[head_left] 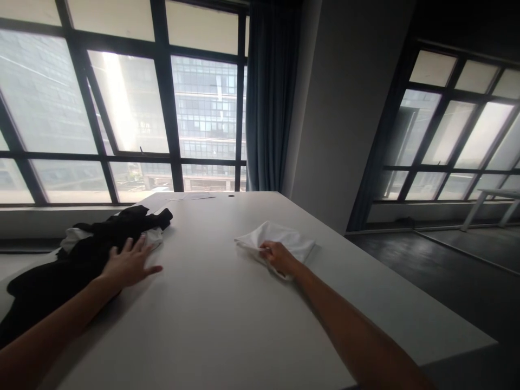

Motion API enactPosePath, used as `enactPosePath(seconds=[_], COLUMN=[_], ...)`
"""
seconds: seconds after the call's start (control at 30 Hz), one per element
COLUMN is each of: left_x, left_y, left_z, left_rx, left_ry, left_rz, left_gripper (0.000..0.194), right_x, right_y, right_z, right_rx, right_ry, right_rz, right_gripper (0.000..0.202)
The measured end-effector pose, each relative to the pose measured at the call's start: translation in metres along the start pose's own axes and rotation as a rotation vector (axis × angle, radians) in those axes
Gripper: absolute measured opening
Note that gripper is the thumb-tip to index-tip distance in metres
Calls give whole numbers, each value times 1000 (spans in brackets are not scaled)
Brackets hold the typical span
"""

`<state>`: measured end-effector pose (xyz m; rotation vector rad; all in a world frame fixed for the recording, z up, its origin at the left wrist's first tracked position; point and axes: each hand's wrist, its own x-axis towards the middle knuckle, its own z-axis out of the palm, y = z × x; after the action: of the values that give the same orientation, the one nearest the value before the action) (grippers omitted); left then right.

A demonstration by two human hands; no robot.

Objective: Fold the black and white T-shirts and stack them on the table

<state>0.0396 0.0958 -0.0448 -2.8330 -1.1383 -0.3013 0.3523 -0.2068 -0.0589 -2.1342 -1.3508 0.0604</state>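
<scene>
The white cloth (290,238) lies rumpled on the right part of the white table (211,314), and the person's right hand (280,258) has its fingers curled closed on the near edge. Across from it, the left hand (129,264) is spread wide, fingers apart, gripping nothing that I can see, over the edge of the black clothing (69,273) heaped along the left side — whether it touches, I can't tell. Beyond the far end hangs a blue curtain (270,103), beside tall windows (205,108).
</scene>
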Motion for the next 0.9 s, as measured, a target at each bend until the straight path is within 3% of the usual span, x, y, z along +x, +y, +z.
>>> enactPosePath(seconds=[0.1,0.2,0.3,0.4,0.5,0.57,0.67,0.77,0.87,0.9], left_x=[-8,-22,-32,-34,-34,-35,-38,-39,-38,-37], left_y=[57,93,103,103,104,106,107,108,107,106], left_z=[11,25,30,29,26,26,30,35,35,33], left_rx=[-130,-235,-375,-499,-606,-617,-570,-532,-509,-507], left_ry=[-289,-211,-54,7,30,17,-21,-24,-36,-58], left_rz=[224,362,429,385,394,486,577,548,506,504], left_gripper=[84,78,51,40,37,31,18,20,34,38], right_x=[-5,-10,-15,-23,-25,-19,-1,12,5,0], right_y=[-32,-55,-66,-75,-82,-81,-59,-8,56,73], right_z=[19,30,32,36,44,45,28,-10,-48,-57], right_rx=[261,297,177,-12,-142,-86,144,157,-51,-108], right_ry=[-223,-360,-349,-292,-177,-61,243,550,603,593], right_rz=[-155,-260,-338,-394,-411,-392,-221,120,508,596], right_gripper=[31,34,43,61,25,17,28,35,30,42])
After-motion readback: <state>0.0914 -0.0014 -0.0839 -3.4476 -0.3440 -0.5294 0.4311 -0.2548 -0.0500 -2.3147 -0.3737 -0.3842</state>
